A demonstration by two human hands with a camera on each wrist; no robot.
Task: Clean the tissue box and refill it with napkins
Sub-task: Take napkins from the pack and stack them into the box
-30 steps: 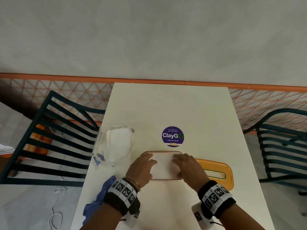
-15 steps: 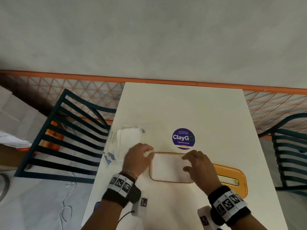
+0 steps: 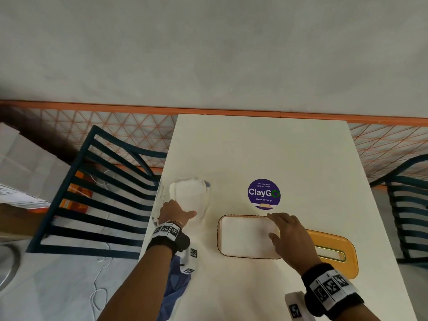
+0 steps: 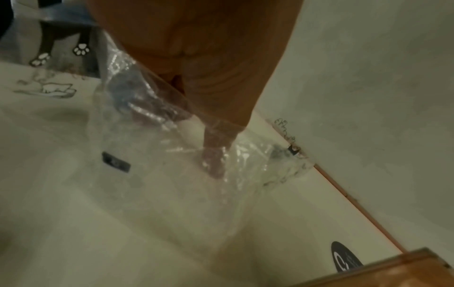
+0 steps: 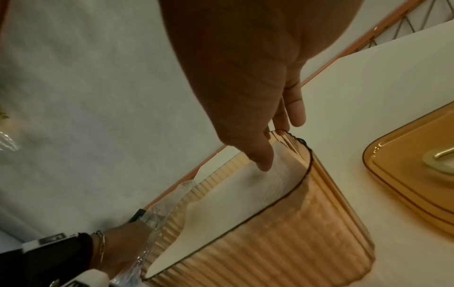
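Observation:
The amber ribbed tissue box (image 3: 243, 257) stands open near the table's front and holds a white napkin stack (image 3: 243, 237). My right hand (image 3: 275, 227) lies over its right end, fingers straight. In the right wrist view the thumb presses the napkins (image 5: 245, 196) and a finger touches the box rim (image 5: 309, 155). The amber lid (image 3: 333, 253) lies flat to the right of the box. Left of the box is a clear plastic bag of napkins (image 3: 188, 193). My left hand (image 3: 176, 210) reaches into its mouth. In the left wrist view its fingers (image 4: 216, 155) show through the plastic (image 4: 152, 151).
A blue cloth (image 3: 174, 290) hangs at the table's left edge under my left forearm. A purple round sticker (image 3: 264, 193) lies behind the box. Dark slatted chairs stand to the left (image 3: 97, 193) and right (image 3: 407, 216). The white table (image 3: 266, 147) ends at a wall.
My left hand left the box's left end and moved left into the napkin bag. My right hand stayed on the box's right end.

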